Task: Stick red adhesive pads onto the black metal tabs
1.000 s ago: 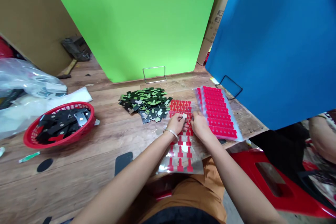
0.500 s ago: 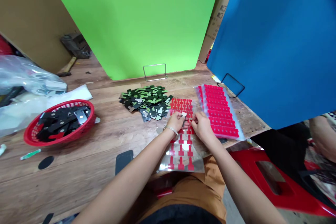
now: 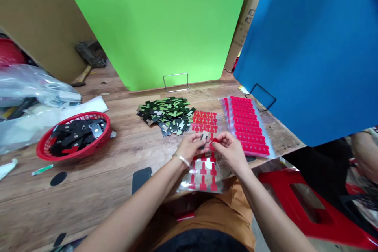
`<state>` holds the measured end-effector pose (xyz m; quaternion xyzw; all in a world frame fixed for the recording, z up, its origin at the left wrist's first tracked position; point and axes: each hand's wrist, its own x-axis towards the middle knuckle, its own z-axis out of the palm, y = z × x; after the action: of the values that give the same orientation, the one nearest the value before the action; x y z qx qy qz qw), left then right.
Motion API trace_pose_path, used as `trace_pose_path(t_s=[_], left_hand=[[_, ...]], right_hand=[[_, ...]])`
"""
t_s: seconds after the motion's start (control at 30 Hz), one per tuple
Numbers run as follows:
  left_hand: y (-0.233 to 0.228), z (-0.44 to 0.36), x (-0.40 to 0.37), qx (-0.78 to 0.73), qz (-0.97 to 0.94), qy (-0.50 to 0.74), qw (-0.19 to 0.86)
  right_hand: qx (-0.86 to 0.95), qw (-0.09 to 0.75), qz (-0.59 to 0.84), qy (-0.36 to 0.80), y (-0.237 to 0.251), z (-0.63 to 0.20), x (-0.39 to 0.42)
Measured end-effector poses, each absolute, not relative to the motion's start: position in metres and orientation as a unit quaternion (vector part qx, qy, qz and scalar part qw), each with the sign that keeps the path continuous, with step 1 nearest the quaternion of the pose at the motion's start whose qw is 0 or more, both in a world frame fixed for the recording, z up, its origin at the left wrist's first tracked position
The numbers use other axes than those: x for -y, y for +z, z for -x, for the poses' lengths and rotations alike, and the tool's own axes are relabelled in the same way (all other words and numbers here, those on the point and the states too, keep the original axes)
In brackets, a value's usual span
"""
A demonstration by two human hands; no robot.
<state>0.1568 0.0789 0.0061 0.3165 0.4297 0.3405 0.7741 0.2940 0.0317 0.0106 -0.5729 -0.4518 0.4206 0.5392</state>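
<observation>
My left hand (image 3: 191, 146) pinches a small dark part with a pale end (image 3: 203, 137), lifted just above a clear sheet of red T-shaped stickers (image 3: 204, 173). My right hand (image 3: 229, 146) pinches a red sticker (image 3: 215, 140) right beside that part, fingertips of both hands almost meeting. A bracelet sits on my left wrist. The sheet lies at the wooden table's (image 3: 97, 173) near edge, partly hidden by my hands.
A pile of black and green small parts (image 3: 165, 115) lies beyond my hands. A stack of red sticker sheets (image 3: 247, 124) is to the right. A red basket (image 3: 74, 136) with black pieces stands at left, by plastic bags. Green and blue boards stand behind. Another person's arm shows far right.
Both hands have lifted off the sheet and come toward me. My right hand now holds a red sticker next to the small part in my left hand.
</observation>
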Motion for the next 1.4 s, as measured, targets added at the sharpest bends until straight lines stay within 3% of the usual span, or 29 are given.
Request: trace_pose_path(t_s=[0.33, 1.4], left_hand=[[0.004, -0.113, -0.026, -0.431, -0.253, 0.368, 0.784], [0.003, -0.112, -0.022, -0.406, -0.291, 0.378, 0.780]], right_hand=[[0.467, 0.538, 0.550, 0.435, -0.011, -0.239, -0.007], [0.541, 0.497, 0.579, 0.354, -0.010, -0.232, -0.002]])
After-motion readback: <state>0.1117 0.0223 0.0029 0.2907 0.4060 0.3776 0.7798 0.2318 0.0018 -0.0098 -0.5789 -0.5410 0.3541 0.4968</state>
